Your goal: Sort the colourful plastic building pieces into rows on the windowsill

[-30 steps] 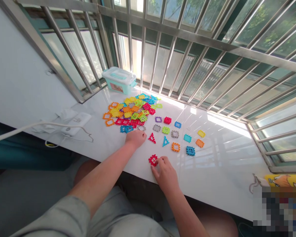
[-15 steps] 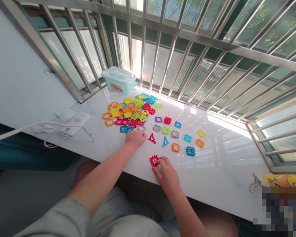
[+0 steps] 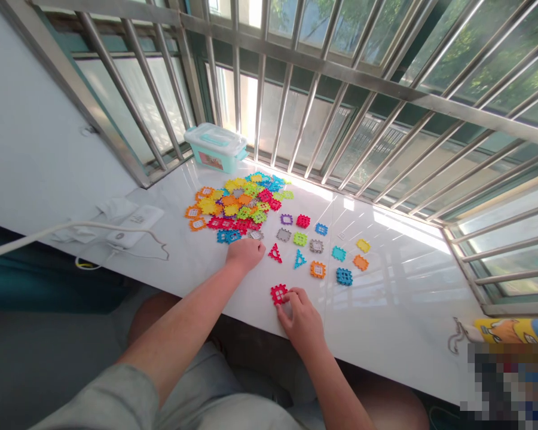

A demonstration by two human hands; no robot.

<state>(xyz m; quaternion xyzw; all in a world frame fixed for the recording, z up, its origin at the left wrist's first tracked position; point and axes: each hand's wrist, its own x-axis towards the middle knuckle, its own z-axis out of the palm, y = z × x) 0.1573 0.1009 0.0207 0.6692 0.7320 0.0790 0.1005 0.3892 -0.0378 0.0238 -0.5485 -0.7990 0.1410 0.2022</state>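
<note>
On the white marble sill (image 3: 385, 310) my right hand (image 3: 301, 316) pinches the edge of a red square interlocking tile (image 3: 278, 293) that lies flat near the front edge. My left hand (image 3: 244, 253) rests on the sill with its fingers curled under, just below a grey tile (image 3: 256, 235) and left of a red triangle tile (image 3: 275, 254). A blue triangle tile (image 3: 299, 259) lies beside the red one. Beyond them several single tiles lie spread in rows, among them an orange one (image 3: 318, 269) and a blue one (image 3: 344, 276).
A heap of coloured tiles (image 3: 237, 203) lies at the back left, a pale teal lidded box (image 3: 216, 146) behind it. A white power strip with cable (image 3: 130, 230) sits at the left. Metal window bars (image 3: 314, 77) close off the back and right. A yellow printed thing (image 3: 511, 327) lies far right.
Hardly anything has moved; my right hand's fingers have shifted slightly on the red square tile, and the camera has tilted a little.
</note>
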